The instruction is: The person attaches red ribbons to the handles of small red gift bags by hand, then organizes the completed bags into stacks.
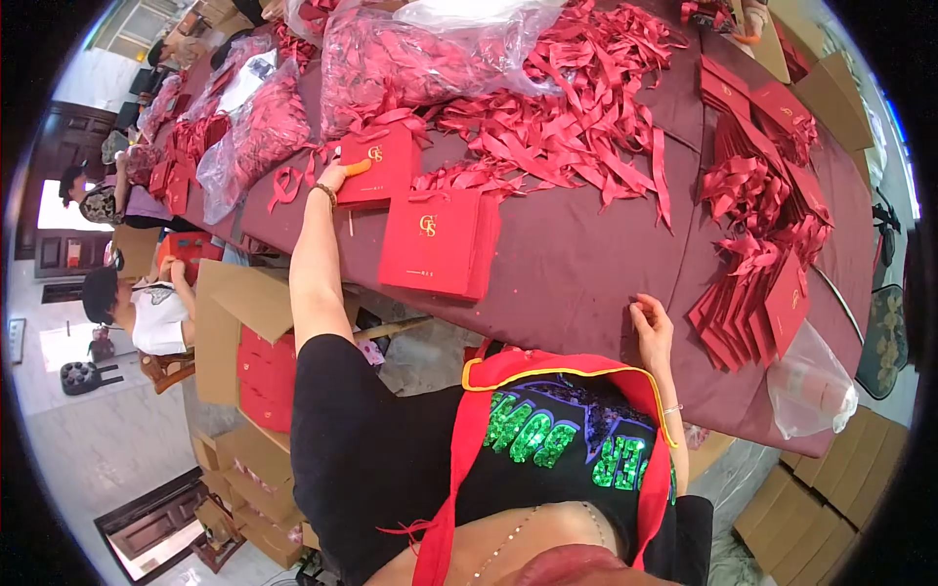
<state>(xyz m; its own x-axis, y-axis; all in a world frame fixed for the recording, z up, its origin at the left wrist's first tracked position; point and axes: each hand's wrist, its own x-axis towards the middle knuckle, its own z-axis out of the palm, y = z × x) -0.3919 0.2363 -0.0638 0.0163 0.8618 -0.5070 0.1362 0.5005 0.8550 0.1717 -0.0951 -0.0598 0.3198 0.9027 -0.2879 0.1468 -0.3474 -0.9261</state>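
Front bags (430, 242): on the table (576, 259), gold lettering showing.
Rear bag (386, 176): just beyond the front bags, leftward.
Left hand (335, 177): touching the rear bag's left edge, orange-covered thumb over it; cannot tell whether gripping.
Right hand (654, 330): released, fingers loosely bent, right of the front bags.
Ribbons (576, 127): piled beyond them.

Stylized gold letters resembling "GS" (428, 226) mark the front red bag (420, 256) before you on the worktop (576, 254); matching letters stand on the red bag behind it (388, 180). Fine print below is too small to read. Green sequined lettering (618, 462) on your black top (576, 483) shows "ER", its remainder unclear.
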